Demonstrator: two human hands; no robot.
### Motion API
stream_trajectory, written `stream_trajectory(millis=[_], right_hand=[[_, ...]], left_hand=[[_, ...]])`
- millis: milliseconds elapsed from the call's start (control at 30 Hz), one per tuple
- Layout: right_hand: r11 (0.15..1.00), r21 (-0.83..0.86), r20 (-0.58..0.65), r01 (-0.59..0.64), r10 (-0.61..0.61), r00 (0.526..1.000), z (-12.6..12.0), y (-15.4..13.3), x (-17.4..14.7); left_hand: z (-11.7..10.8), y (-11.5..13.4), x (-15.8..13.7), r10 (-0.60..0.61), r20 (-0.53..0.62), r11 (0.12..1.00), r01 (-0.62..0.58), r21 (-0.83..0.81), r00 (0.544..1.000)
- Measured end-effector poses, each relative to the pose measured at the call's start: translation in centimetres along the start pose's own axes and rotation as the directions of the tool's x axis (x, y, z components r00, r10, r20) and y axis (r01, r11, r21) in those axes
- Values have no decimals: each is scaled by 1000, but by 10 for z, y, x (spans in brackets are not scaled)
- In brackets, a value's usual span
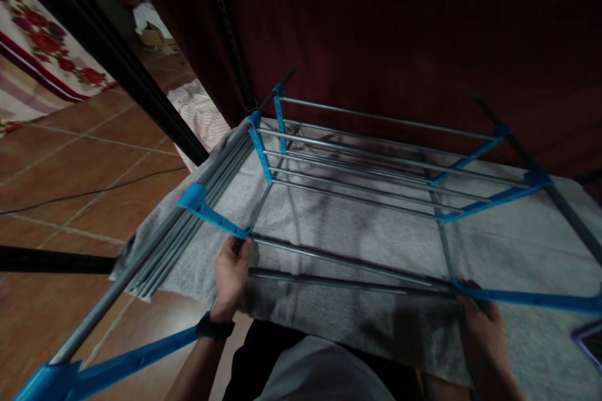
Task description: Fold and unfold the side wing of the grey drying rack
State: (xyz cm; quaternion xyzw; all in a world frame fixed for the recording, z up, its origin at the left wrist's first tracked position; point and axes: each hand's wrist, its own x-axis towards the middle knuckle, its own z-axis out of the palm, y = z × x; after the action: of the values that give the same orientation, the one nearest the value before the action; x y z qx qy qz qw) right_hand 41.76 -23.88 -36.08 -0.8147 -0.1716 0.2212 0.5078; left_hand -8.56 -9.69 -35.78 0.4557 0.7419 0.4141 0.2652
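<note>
A partly assembled rack of grey metal rods [329, 256] and blue plastic brackets [211, 218] stands on a grey cloth in front of me. My left hand [231, 272] is closed at the left end of the nearest crossrod, where it meets a blue bracket. At that rod's other end, my right hand [484, 319] is closed by the inner tip of a long blue bracket [531, 297]; its fingers are partly hidden. Another rod [329, 282] lies just below, between my hands. Farther back, several crossrods [357, 143] join blue side brackets.
A bundle of loose grey rods [188, 232] lies on the cloth [348, 225] at the left. Dark poles [117, 62] and a thin cable [94, 191] are over the tiled floor [61, 182]. A dark red curtain [399, 31] hangs behind. A purple-edged object [583, 335] lies far right.
</note>
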Motion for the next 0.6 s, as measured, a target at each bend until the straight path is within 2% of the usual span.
stream_trajectory(millis=[167, 400, 600], right_hand=[[997, -80, -19, -24, 22, 1000, -2, 4, 5], [998, -65, -84, 10, -16, 996, 8, 20, 12], [995, -92, -96, 26, -35, 995, 11, 15, 8]], left_hand=[[4, 3, -1, -25, -66, 999, 28, 30, 997], [8, -7, 4, -1, -102, 997, 9, 77, 995], [7, -2, 3, 34, -134, 993, -18, 115, 990]])
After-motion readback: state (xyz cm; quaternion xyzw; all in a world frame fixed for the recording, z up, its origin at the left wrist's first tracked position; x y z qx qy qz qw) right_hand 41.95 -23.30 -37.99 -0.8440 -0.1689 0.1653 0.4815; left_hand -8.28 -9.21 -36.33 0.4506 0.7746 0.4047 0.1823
